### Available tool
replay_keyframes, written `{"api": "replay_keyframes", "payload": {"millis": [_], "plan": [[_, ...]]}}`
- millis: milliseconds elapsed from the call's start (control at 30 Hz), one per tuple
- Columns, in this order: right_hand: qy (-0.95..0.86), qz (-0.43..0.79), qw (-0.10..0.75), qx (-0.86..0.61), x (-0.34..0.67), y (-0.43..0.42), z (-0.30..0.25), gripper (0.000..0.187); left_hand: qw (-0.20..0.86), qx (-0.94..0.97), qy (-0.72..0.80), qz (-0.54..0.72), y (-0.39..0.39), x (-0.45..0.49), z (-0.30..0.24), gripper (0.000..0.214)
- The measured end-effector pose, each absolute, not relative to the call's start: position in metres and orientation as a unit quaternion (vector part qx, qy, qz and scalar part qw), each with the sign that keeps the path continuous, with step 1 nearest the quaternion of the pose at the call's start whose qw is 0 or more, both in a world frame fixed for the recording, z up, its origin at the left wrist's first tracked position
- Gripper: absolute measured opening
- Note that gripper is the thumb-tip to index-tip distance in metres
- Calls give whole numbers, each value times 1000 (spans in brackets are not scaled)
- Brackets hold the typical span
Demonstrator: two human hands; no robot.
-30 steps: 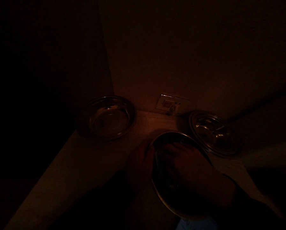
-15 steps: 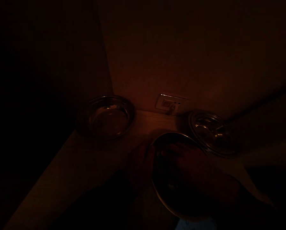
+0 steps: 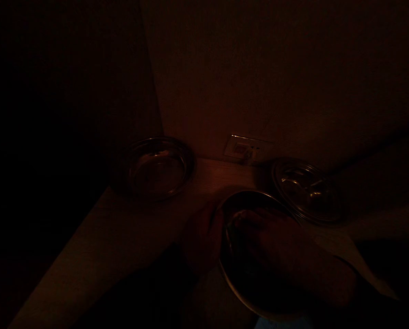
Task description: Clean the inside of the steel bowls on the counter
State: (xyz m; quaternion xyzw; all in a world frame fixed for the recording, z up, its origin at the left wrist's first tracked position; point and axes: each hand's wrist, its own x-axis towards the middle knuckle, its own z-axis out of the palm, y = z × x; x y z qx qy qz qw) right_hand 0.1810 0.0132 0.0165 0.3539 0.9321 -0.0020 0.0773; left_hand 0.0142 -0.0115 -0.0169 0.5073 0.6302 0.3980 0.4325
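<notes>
The scene is very dark. Near the front of the table stands a large round bowl point(image 3: 240, 297) with a thin pale rim. My left hand point(image 3: 202, 237) grips its left side, thumb over the rim and fingers outside. My right hand point(image 3: 273, 235) reaches into the bowl from the right, fingers pointing left. By its fingertips lies a faint greenish, shiny thing point(image 3: 231, 233), too dim to name. Whether the right fingers hold it cannot be made out. Most of the bowl's contents are hidden in shadow.
A shiny metal dish point(image 3: 156, 194) sits at the back left of the wooden table point(image 3: 74, 256). At the back right a metal plate with compartments point(image 3: 303, 192) leans beside the bowl. A socket plate point(image 3: 247, 148) is on the wall behind.
My right hand has shifted slightly inside the bowl, and its forearm sits a little lower and further right. My left hand stays at the rim. The picture is dimmer.
</notes>
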Motion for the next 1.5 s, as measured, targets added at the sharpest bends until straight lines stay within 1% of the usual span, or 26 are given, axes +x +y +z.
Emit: {"api": "replay_keyframes", "payload": {"millis": [133,300,433,567,700,867,1000,1100,1200,1400,1500], "plan": [[929,7,71,362,179,13,17,30,435,490,643,396,-11,14,-17,37],[934,-1,74,350,183,10,18,27,439,466,663,387,-11,14,-17,38],[936,-8,49,350,181,6,16,29,436,462,667,389,-12,16,-17,38],[938,-65,23,340,174,0,16,31,436,461,660,402,-12,14,-18,34],[936,-100,34,337,175,-4,17,33,476,467,620,413,-7,2,-13,25],[935,-137,43,323,179,-5,19,36,430,453,673,395,1,-4,-7,31],[937,-176,40,300,180,-7,20,37,469,454,631,419,0,0,-17,36],[943,-157,33,293,179,-13,15,35,516,472,569,433,-1,1,-22,39],[943,-109,19,315,174,-22,4,37,532,482,544,434,-2,0,-23,38],[927,-21,42,373,164,-16,0,40,507,480,569,434,-3,-2,-23,36],[908,-12,70,413,162,-1,11,31,496,489,579,423,-4,-3,-24,37]]}}
